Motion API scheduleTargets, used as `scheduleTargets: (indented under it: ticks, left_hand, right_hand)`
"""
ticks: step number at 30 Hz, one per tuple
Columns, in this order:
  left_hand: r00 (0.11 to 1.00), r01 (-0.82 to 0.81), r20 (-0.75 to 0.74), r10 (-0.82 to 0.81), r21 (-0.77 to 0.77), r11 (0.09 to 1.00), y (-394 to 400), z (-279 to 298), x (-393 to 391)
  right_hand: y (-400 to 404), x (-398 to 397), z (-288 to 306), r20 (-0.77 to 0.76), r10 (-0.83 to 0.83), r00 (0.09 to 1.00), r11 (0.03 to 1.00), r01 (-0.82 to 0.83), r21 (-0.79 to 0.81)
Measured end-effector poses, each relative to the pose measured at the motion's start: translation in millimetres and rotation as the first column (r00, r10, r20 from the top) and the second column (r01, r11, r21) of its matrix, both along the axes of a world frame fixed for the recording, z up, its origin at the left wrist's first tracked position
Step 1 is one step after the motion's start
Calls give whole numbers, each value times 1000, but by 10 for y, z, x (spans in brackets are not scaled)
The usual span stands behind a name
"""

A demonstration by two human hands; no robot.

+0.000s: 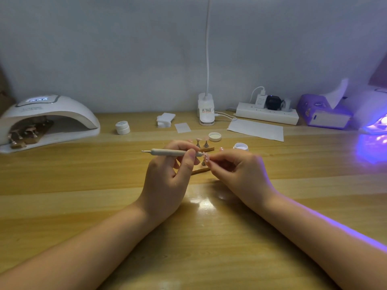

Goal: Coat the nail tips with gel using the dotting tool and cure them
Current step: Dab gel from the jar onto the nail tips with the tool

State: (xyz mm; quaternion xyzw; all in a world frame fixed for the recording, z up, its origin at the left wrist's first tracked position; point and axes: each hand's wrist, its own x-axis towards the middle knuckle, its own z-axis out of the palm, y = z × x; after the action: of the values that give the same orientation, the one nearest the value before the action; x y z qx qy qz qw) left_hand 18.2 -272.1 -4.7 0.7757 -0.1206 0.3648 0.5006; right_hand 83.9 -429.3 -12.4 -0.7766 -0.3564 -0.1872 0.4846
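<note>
Mid-tabletop, left hand (167, 174) pinches the dotting tool (173, 152) level, steadying it; right hand (236, 170) fingertips clamp a nail tip (206, 162) for coating.

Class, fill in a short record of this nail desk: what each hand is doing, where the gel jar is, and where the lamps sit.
left hand: grips dotting tool, metal end pointing left
right hand: pinches nail tip
gel jar: open, behind right hand; lid beside it
left lamp: holders inside
right lamp: glowing violet
</note>
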Motion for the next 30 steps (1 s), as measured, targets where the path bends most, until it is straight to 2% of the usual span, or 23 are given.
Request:
scheduleTargets:
  ticks: [30]
  left_hand:
    - [1000, 9, 20, -8, -11, 1000, 3, 3, 4]
  right_hand:
    - [-5, -9, 17, -25, 12, 1000, 1000, -12, 2]
